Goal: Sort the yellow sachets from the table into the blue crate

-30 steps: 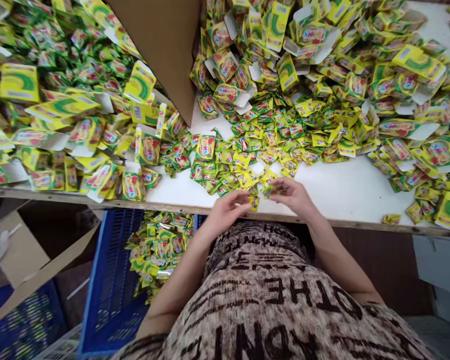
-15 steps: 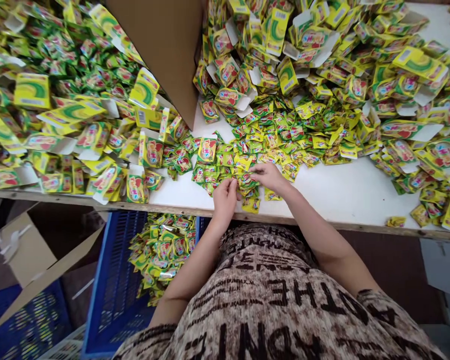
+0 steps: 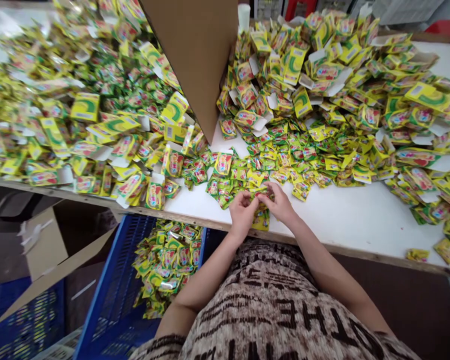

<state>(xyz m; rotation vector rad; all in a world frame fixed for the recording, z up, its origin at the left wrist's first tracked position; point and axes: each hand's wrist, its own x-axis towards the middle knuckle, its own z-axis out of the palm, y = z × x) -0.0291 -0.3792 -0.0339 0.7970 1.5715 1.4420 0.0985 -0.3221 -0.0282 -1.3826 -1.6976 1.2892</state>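
My left hand [image 3: 243, 214] and my right hand [image 3: 280, 204] meet near the front edge of the white table, fingertips almost touching. Both are closed in a pinch around small green and yellow packets [image 3: 261, 192], partly hidden by the fingers. A yellow packet [image 3: 261, 221] lies beneath my hands at the table edge. Just beyond them spreads a loose heap of small shiny packets [image 3: 277, 160]. One small yellow printed box [image 3: 222, 164] sits upright on the packets to the left of my hands.
A tall brown cardboard sheet [image 3: 198, 65] divides the table. Piles of yellow boxes [image 3: 326, 75] with open flaps lie on the right, and more boxes [image 3: 112, 127] on the left. Below the table edge, a blue crate [image 3: 108, 280] contains filled boxes [image 3: 168, 260]. An open carton [image 3: 47, 240] stands farther left.
My hands have come together; the right hand has moved in toward the left, and both now pinch at the same spot. The camera view has tilted up and shifted left.
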